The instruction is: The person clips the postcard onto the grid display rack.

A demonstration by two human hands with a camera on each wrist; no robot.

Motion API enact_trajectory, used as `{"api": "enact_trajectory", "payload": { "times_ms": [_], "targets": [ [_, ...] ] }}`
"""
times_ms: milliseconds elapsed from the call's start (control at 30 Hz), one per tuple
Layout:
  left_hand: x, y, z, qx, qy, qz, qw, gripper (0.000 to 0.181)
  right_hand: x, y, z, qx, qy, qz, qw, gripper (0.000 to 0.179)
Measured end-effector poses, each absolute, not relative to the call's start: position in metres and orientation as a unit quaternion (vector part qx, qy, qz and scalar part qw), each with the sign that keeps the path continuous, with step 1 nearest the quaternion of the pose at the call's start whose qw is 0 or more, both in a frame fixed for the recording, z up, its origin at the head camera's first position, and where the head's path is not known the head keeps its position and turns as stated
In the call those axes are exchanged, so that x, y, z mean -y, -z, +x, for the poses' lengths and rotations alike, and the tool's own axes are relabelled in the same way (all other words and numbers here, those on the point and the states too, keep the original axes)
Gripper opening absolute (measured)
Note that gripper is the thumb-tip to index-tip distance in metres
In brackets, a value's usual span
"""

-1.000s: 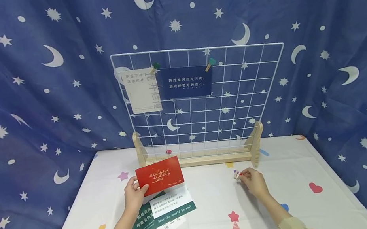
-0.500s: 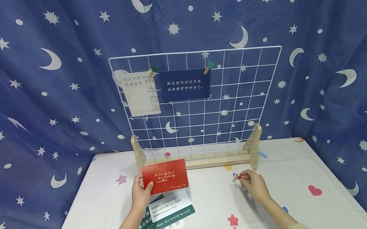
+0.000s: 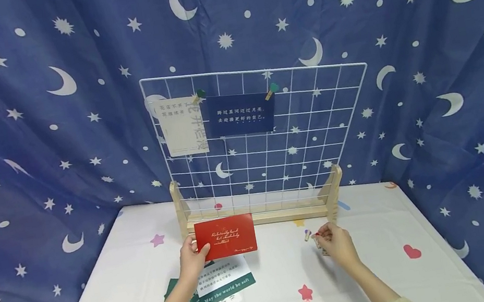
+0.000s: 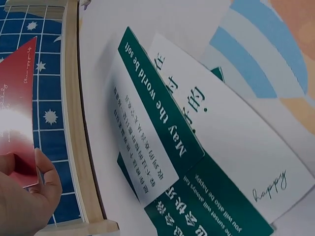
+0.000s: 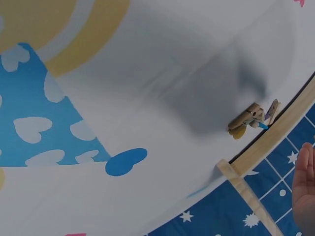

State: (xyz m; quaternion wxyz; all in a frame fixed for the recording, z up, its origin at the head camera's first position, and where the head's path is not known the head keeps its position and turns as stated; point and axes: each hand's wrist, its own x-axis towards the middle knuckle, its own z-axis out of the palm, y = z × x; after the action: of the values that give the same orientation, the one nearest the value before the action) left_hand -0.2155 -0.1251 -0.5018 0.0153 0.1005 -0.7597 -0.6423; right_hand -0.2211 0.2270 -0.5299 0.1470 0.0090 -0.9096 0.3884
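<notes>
A red card (image 3: 226,237) with gold script is held upright above the table by my left hand (image 3: 194,259), thumb on its front and fingers behind. In the left wrist view, the card (image 4: 17,103) shows glare, and the hand (image 4: 32,196) grips its lower corner. My right hand (image 3: 339,245) pinches a small red-topped clothespin (image 3: 316,234), mostly covered by the fingertips. Other small wooden clothespins (image 5: 246,120) lie just beside and below that hand, one with a purple top (image 3: 307,234). Only part of the right hand (image 5: 305,189) shows in its wrist view.
Behind stands a white wire grid (image 3: 267,163) on a wooden base (image 3: 281,215). Clothespins fasten a cream card (image 3: 181,127) and a navy card (image 3: 240,114) to it. Overlapping green and white cards (image 3: 225,282) lie below the left hand. A patterned cloth covers the table.
My left hand has carried the red card to the right and levelled it. The right hand stays by the clothespins; the red-topped one now sits closer in its fingers, apart from the purple-topped one.
</notes>
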Motion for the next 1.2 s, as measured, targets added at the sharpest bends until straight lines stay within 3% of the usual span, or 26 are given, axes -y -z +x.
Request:
{"api": "enact_trajectory", "payload": {
  "times_ms": [200, 867, 1200],
  "targets": [
    [0.113, 0.502, -0.217, 0.746, 0.657, 0.106, 0.018, 0.029, -0.23, 0.528, -0.215, 0.904, -0.405, 0.006, 0.136, 0.01],
    [0.086, 0.487, -0.223, 0.718, 0.688, 0.099, 0.038, 0.032, -0.241, 0.506, -0.188, 0.899, -0.388, 0.042, 0.2, 0.01],
    [0.076, 0.472, -0.232, 0.688, 0.721, 0.08, 0.018, 0.037, -0.242, 0.493, -0.181, 0.901, -0.365, 0.058, 0.228, 0.01]
  ]
}}
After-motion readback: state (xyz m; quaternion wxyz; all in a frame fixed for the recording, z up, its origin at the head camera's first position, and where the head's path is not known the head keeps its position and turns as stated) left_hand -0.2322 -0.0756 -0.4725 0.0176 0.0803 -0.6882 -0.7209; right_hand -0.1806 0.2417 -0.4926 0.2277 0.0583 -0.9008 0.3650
